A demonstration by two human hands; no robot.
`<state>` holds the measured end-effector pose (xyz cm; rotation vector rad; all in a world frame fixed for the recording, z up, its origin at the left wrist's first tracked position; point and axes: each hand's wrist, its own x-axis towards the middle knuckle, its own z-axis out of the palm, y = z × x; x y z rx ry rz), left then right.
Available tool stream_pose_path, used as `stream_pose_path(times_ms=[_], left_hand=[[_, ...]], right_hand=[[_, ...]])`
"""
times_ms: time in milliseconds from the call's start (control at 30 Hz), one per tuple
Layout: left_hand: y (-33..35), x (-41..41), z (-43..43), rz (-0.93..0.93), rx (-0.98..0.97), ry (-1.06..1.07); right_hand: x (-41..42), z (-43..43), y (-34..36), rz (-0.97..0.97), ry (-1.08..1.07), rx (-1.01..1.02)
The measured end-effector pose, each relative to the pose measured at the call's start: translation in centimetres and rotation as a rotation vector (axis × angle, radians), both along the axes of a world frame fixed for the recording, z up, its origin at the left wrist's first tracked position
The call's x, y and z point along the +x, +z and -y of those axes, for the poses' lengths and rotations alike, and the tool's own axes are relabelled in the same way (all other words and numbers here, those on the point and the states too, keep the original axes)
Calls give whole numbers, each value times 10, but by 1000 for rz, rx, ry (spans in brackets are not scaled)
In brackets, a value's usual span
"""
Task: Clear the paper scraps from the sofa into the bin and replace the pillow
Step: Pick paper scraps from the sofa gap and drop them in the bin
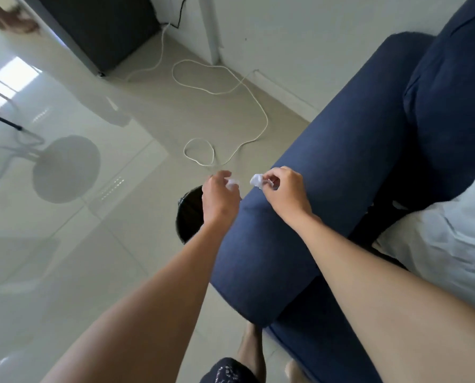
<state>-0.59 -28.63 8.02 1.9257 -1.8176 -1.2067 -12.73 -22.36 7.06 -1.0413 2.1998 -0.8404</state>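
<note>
Both hands reach past the armrest of the dark blue fabric sofa (pixel 327 161), bringing the paper toward the round black bin (pixel 188 217) on the floor just beside it. The left hand (pixel 219 200) curls round 1 crumpled white paper scrap (pixel 232 184). The right hand (pixel 283 194) pinches a 2nd crumpled white scrap (pixel 257 180) at its fingertips, likely for dropping. The pale grey pillow (pixel 438 239) lies on the seat.

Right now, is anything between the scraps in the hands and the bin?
Nothing visible does. The left scrap, in the left hand, is about over the bin. The right scrap, pinched by the right hand, is at the edge of the sofa arm, so dropped there it might hit the arm.
</note>
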Motion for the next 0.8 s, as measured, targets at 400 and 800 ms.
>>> stream_pose_path(times_ms=[400,800], left_hand=[[-58,101,64,111,113,212],[-76,122,81,218,326,59]], right_hand=[[92,87,-48,47,239,165],[102,106,-68,129,323,533]])
